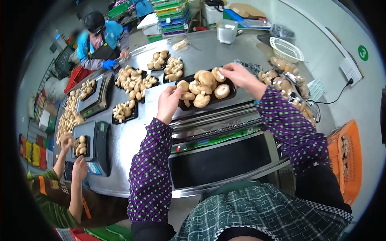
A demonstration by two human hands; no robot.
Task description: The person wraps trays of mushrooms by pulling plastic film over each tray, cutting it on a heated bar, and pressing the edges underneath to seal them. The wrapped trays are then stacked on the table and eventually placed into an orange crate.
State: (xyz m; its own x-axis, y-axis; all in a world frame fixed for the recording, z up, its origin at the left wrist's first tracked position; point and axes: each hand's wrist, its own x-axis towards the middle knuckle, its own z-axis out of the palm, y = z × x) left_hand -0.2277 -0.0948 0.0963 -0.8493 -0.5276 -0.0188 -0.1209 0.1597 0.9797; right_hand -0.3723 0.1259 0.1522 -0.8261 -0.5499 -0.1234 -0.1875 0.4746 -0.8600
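A black tray (pixel 230 100) heaped with large brown mushrooms (pixel 202 101) is between my two hands, over the metal bench beyond the wrapping machine. My left hand (pixel 169 102) is at its left end, fingers closed at the rim beside a mushroom. At the far right corner, my right hand (pixel 238 76) has its thumb and fingers pinched on a mushroom (pixel 218 75). The machine's black plate (pixel 221 160) lies nearer to me. Smaller trays of mushrooms (pixel 134 82) stand on the bench to the left.
Wrapped mushroom packs (pixel 283 85) and a white basket (pixel 286 50) sit at the right, with an orange crate (pixel 346 160) below. One co-worker (pixel 100 40) stands across the bench; another's hands (pixel 79 166) are at a scale (pixel 100 146) on the left. Stacked crates (pixel 171 16) stand behind.
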